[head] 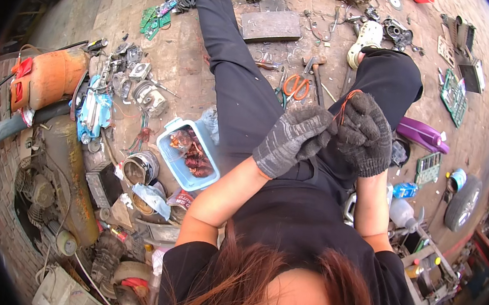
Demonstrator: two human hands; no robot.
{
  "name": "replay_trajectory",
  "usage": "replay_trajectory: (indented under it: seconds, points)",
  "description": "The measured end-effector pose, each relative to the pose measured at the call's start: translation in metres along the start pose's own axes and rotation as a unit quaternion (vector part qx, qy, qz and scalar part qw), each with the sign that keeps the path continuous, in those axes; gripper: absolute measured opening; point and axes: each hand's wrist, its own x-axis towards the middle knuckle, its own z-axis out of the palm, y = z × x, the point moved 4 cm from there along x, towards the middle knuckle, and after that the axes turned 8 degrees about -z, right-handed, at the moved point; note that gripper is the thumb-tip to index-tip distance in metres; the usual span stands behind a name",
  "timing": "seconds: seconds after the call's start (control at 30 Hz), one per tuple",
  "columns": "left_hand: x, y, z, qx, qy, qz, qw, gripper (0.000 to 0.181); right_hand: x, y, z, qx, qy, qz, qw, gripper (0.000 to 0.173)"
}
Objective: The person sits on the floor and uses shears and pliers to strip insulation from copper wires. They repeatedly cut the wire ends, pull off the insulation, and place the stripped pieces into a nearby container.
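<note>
Both hands wear grey knit gloves and meet above the lap. A thin bundle of orange copper-coloured wire (pixel 345 105) loops over the curled fingers of my right hand (pixel 364 137). Its lower strands run to the fingertips of my left hand (pixel 295 140), which pinch there; the exact grip is partly hidden. On the ground between the legs lie orange-handled scissors (pixel 296 87), a hammer (pixel 318 78) and pliers (pixel 282 90). A light blue plastic basin (pixel 168 163) beside the left thigh holds reddish-brown wire coils (pixel 199 162) and a clear plastic bag.
A flat rectangular block (pixel 271 25) lies between the feet. To the left are an orange gas cylinder (pixel 53 76), motor parts (pixel 148 97) and open cans (pixel 140 169). Green circuit boards (pixel 454 97), a purple plastic container (pixel 420 133) and a wheel (pixel 463 203) lie to the right.
</note>
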Motion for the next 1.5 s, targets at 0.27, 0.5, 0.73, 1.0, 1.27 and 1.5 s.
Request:
replay_trajectory:
  seconds: [0.27, 0.5, 0.73, 1.0, 1.27, 1.5]
  points:
    - [0.001, 0.002, 0.0, 0.149, 0.034, 0.129, 0.98, 0.018, 0.002, -0.002, 0.001, -0.03, 0.099, -0.127, 0.987, 0.024]
    - [-0.002, -0.003, -0.004, 0.384, 0.06, 0.162, 0.907, 0.021, 0.007, -0.001, 0.014, -0.116, 0.039, -0.195, 0.973, 0.043]
    - [-0.044, 0.027, 0.007, 0.637, 0.14, 0.321, 0.687, 0.02, -0.009, 0.011, 0.052, -0.807, -0.016, -0.143, 0.573, 0.04]
    - [-0.084, 0.051, 0.016, 0.733, 0.167, 0.37, 0.546, 0.021, -0.001, 0.033, 0.035, -0.928, -0.24, -0.179, 0.22, 0.04]
    - [-0.093, 0.075, 0.041, 0.794, 0.137, 0.264, 0.531, 0.021, -0.023, 0.036, 0.0, -0.897, -0.307, -0.078, 0.309, 0.037]
    - [-0.066, 0.09, 0.016, 0.62, 0.006, 0.326, 0.714, 0.018, -0.047, 0.029, -0.007, -0.903, -0.332, -0.089, 0.259, 0.033]
